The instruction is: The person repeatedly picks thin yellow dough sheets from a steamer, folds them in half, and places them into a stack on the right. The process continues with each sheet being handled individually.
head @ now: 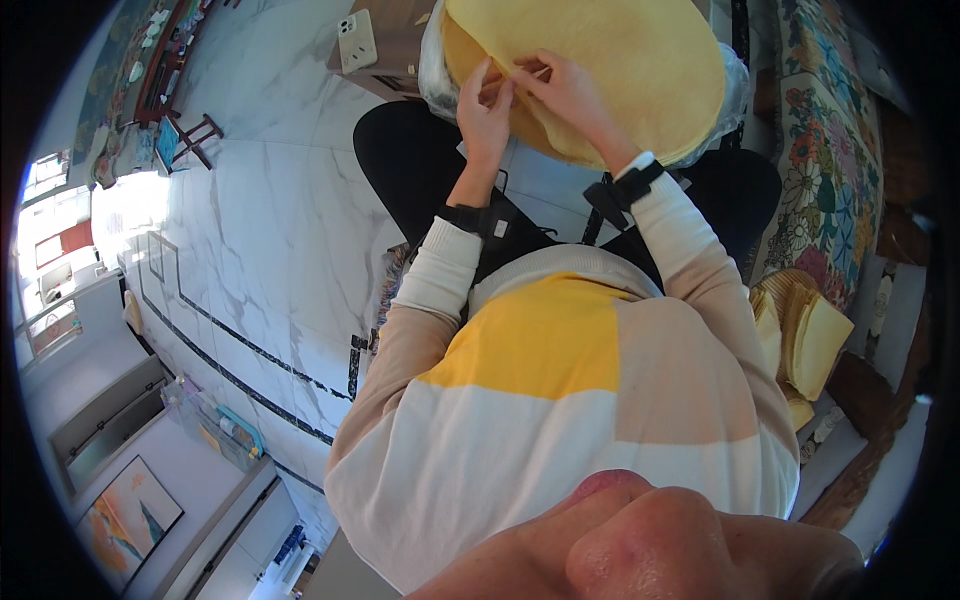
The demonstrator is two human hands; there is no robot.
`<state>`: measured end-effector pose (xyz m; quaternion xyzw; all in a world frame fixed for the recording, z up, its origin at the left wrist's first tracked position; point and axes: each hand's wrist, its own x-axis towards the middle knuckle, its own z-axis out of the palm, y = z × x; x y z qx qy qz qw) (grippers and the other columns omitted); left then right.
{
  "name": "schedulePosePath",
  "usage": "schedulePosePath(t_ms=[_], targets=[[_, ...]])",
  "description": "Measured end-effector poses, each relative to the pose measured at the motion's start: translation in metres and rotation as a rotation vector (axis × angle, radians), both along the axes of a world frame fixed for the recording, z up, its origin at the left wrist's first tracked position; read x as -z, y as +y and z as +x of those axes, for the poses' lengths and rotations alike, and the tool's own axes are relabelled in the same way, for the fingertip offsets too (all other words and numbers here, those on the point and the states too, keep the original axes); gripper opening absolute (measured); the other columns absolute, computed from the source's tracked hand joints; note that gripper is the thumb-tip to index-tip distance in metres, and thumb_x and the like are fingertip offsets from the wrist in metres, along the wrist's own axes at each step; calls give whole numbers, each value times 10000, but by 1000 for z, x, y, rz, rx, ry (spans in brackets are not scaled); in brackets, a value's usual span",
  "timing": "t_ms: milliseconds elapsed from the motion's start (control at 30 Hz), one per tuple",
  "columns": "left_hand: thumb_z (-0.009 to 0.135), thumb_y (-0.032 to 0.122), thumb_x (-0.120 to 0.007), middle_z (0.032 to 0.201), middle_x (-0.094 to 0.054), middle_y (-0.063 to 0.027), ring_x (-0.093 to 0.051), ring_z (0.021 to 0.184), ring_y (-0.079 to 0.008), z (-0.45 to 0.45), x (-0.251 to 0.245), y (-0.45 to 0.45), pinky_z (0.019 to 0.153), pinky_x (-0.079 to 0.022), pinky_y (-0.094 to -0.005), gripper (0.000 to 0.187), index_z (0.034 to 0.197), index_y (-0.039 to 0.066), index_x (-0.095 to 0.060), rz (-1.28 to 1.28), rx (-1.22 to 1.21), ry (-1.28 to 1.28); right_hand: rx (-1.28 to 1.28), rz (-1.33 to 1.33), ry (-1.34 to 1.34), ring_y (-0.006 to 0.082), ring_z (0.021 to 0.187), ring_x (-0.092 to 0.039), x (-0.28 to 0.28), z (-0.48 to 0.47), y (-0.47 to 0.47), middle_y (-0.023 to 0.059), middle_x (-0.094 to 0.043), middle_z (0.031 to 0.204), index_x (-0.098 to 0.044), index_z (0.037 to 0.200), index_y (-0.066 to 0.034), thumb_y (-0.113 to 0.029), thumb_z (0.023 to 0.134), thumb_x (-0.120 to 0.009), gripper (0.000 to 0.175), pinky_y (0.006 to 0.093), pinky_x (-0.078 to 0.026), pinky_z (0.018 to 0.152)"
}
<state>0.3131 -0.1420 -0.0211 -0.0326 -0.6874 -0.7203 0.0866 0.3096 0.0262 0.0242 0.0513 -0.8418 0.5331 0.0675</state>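
Note:
Before me lies a stack of large, thin, round yellow sheets (622, 67), which look like flat pancakes or bean-curd skins. Clear plastic wrap (437, 71) shows around its sides. My left hand (486, 120) pinches the near-left edge of the upper sheet with its fingertips. Beside it, my right hand (566, 94) grips the same edge between thumb and forefinger, its fingertips almost touching the left ones. That edge is lifted and creased, and a darker yellow sheet (459, 56) shows underneath. Both wrists wear black straps.
A phone (356, 41) rests on a brown wooden cabinet (390, 52) at the upper left. To my right are a floral-covered seat (817, 172) and folded yellow sheets (817, 341) beside a woven basket-like object (787, 285). A small folding stool (184, 142) stands on the marble-patterned floor (277, 225).

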Motion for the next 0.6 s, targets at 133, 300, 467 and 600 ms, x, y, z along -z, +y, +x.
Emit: schedulePosePath(t_ms=[133,300,467,600], targets=[[1056,156,-820,1175,-791,-127,-767,969,-158,-6,-9,-8,845,-642,-318,427,1413,-45,-702,36,-31,-50,-18,97,-18,222,872,-822,-1,-14,-13,141,-846,969,-814,1110,2,-237,1019,-835,256,356,-632,813],[1098,190,-779,1094,-804,-98,-762,938,-135,-18,-8,-24,835,-635,-285,338,1290,-88,-759,-94,-69,-143,-90,-29,7,189,819,-803,9,-10,-23,128,-836,906,-808,1051,2,-182,993,-865,200,337,-620,778],[1124,215,-743,1075,-798,-97,-754,927,-131,-21,6,-27,855,-623,-286,331,1225,-100,-761,50,-55,-199,-103,-152,-118,182,774,-771,22,-10,-23,105,-805,844,-805,1051,14,-184,1009,-835,204,343,-603,748],[1147,238,-708,1029,-785,-91,-747,931,-133,-17,8,-24,870,-618,-293,329,1174,-88,-743,90,-81,-222,-143,-279,-179,133,717,-703,28,-14,-23,50,-752,784,-792,1073,15,-195,1060,-783,211,319,-560,694]])
